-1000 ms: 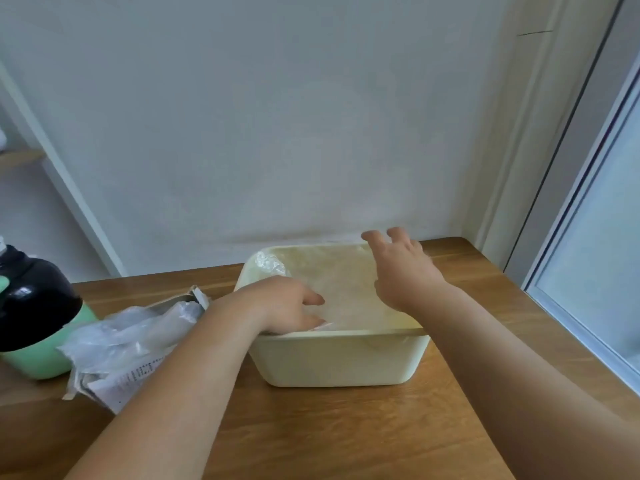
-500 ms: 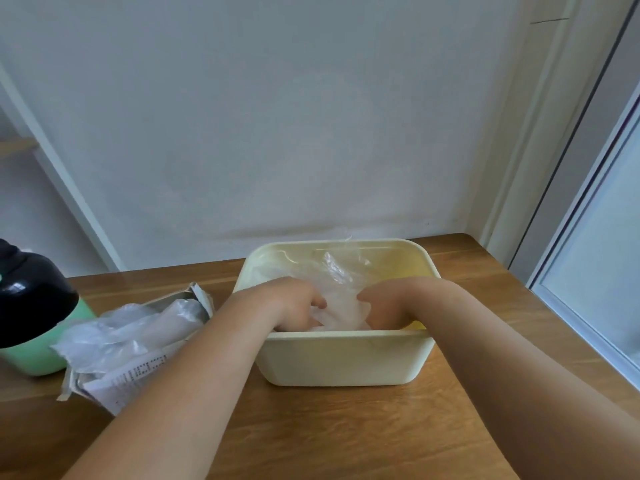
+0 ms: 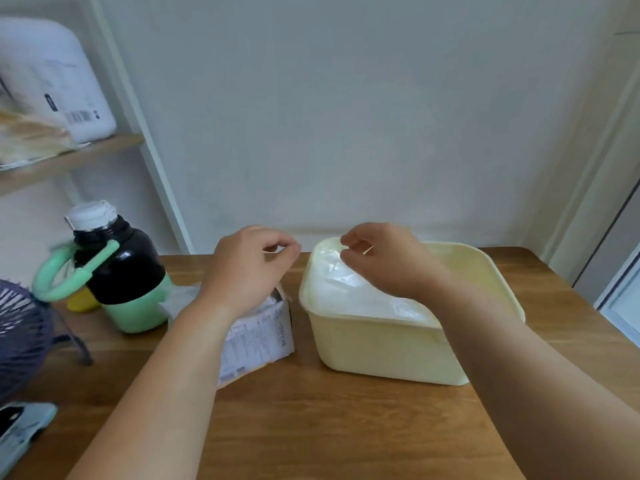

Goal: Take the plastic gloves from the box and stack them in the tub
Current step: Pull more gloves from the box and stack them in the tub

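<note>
1 pale yellow tub (image 3: 388,348) on the bench (image 3: 311,427) holds a layer of clear plastic gloves (image 3: 349,289). Beside it, 1 torn box (image 3: 258,336) with more. My left hand (image 3: 247,268) hovers over the box, fingers curled, nothing clearly held. My right hand (image 3: 384,259) pinches above the tub's gloves; whether it grips film, I cannot tell. Bare bench in front.

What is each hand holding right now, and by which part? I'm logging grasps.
Left hand, above the box: fingers curled, nothing visible in its grip. Right hand, over the tub: fingertips pinched; whether they hold clear glove film cannot be told.
</note>
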